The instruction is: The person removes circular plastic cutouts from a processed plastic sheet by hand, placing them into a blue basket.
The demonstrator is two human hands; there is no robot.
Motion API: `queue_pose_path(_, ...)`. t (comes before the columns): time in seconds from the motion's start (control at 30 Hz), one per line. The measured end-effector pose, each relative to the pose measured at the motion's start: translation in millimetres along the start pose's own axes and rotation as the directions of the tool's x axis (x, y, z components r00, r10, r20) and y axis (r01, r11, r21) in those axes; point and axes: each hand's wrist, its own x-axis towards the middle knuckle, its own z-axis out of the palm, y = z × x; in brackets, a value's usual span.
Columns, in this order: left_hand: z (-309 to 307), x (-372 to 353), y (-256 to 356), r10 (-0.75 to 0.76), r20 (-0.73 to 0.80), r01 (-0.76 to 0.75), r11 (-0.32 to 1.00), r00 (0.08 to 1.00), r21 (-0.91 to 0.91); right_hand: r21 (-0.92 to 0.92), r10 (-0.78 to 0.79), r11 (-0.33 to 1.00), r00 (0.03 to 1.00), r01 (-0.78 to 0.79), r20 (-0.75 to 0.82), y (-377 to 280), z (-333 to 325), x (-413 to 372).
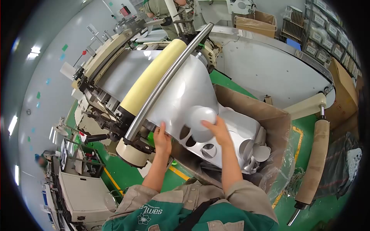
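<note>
My right hand [219, 131] pinches the edge of thin white round discs [200, 115], which overlap each other above a punched sheet. A glossy white sheet [184, 90] with round holes along its lower part hangs down from a steel roller [169, 81] and runs into a large cardboard box [275, 133]. At the sheet's left edge is my left hand [162, 141], its fingers stretched out and holding nothing that I can see. Crumpled punched sheet and loose round pieces [262, 153] lie in the box.
Beside the steel roller runs a cream roller [154, 75] of the machine. A wrapped brown roll [314, 165] leans at the right. Racks with labelled bags [325, 32] stand behind it. Another person [163, 15] is at the far side. A white cabinet [84, 192] stands lower left.
</note>
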Motion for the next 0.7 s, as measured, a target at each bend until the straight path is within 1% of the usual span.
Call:
queue_pose_path(0.03, -7.8, -1.3, -8.3, -0.06, 0.063, 0.061, 0.998, 0.996, -0.021, -0.068, -0.032, 0.997, 0.998, 0.035, 0.049, -2.8, 18.0, 10.3)
queue_pose_path(0.1, -9.9, -7.7, -19.1, -0.062, 0.058, 0.064, 0.997, 0.996, -0.034, -0.245, -0.067, 0.964, 0.985, 0.105, 0.157, 1.4, 44.5, 32.5)
queue_pose_path(0.2, -2.6, -14.7, -15.0, -0.027, 0.064, 0.029, 0.999, 0.998, -0.018, -0.181, 0.092, 0.983, 0.958, -0.043, 0.271, 6.1, 59.3, 48.3)
queue_pose_path(0.23, -5.9, -14.9, -15.5, -0.049, 0.084, 0.049, 0.999, 0.995, 0.002, -0.115, 0.054, 0.993, 0.958, -0.023, 0.28, 4.0, 59.3, 46.0)
queue_pose_path(0.3, -21.8, -6.7, -22.4, -0.094, 0.146, 0.089, 0.995, 0.985, 0.038, 0.011, 0.137, 0.989, 0.954, -0.146, 0.265, 16.2, 50.5, 41.2)
queue_pose_path(0.37, -3.9, -12.8, -7.9, -0.093, 0.116, 0.089, 0.995, 0.989, 0.035, 0.246, 0.144, 0.955, 0.983, -0.167, 0.111, 49.1, 31.0, 36.3)
queue_pose_path(0.4, 3.6, -12.1, -2.0, -0.092, 0.1, 0.089, 0.995, 0.991, 0.034, 0.359, 0.16, 0.919, 0.987, -0.161, 0.033, 60.2, 20.1, 31.0)
queue_pose_path(0.43, 3.7, -6.5, 1.1, -0.052, 0.102, 0.051, 0.999, 0.993, 0.007, 0.5, 0.155, 0.857, 0.988, -0.126, -0.017, 58.5, 6.0, 21.3)
queue_pose_path(0.47, 0.8, -0.5, 6.5, -0.011, 0.101, 0.013, 1.0, 0.995, -0.02, 0.627, 0.158, 0.774, 0.985, -0.083, -0.066, 55.0, -10.2, 11.4)
queue_pose_path(0.5, -1.7, 4.8, 11.5, 0.029, 0.098, -0.025, 0.999, 0.995, -0.048, 0.708, 0.152, 0.706, 0.98, -0.016, -0.129, 62.3, -28.0, 8.6)
queue_pose_path(0.57, -2.2, 12.4, 18.9, 0.054, 0.06, -0.05, 0.997, 0.997, -0.066, 0.558, 0.114, 0.83, 0.969, 0.029, -0.219, 24.6, -30.7, -3.5)
queue_pose_path(0.63, -3.5, 15.5, 19.9, 0.057, 0.031, -0.056, 0.997, 0.998, -0.056, 0.315, 0.064, 0.949, 0.984, -0.009, -0.164, 15.8, -25.0, 3.5)
queue_pose_path(0.67, -1.4, 14.6, 17.0, 0.066, 0.021, -0.065, 0.995, 0.998, -0.075, 0.184, 0.047, 0.983, 0.99, -0.022, -0.134, 11.8, -20.2, 7.4)
queue_pose_path(0.7, -1.5, 13.9, 13.7, 0.046, 0.039, -0.043, 0.995, 0.998, -0.089, -0.026, 0.037, 0.999, 0.995, -0.039, -0.09, -0.3, -5.9, 11.2)
